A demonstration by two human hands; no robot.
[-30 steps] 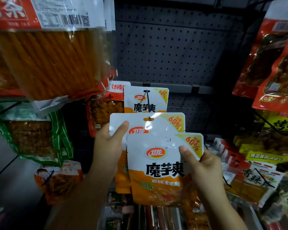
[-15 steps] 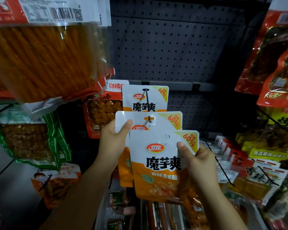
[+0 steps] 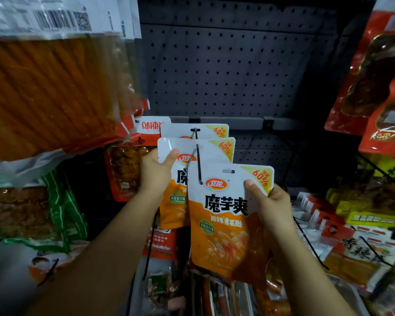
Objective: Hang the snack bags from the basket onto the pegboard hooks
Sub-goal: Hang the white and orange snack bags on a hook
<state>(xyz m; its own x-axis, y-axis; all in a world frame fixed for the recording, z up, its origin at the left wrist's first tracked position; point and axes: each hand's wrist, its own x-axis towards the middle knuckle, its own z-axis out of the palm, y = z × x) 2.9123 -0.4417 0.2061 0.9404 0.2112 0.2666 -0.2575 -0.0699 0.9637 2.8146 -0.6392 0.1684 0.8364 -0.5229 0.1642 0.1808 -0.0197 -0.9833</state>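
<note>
Three white-and-orange snack bags are lined up in front of the dark pegboard (image 3: 226, 71). The rear bag (image 3: 203, 131) hangs on a black hook (image 3: 198, 165). My left hand (image 3: 156, 172) grips the top left corner of the middle bag (image 3: 205, 149), whose hole is threaded on that same hook. My right hand (image 3: 269, 201) holds the front bag (image 3: 224, 213) by its right upper edge, lower and nearer me; the hook tip lies over its top left corner, to the left of its hang hole. The basket is not in view.
A large pack of orange sticks (image 3: 53, 87) hangs close at upper left. Red packs (image 3: 374, 83) hang at upper right. A red-and-white pack (image 3: 128, 165) hangs left of the hook. Green-edged packs (image 3: 32, 213) hang lower left; more packs (image 3: 356, 242) on hooks crowd the lower right.
My left hand pushed the middle bag up and onto the hook, so the hook now passes through its hole. My right hand brought the front bag slightly rightward and closer.
</note>
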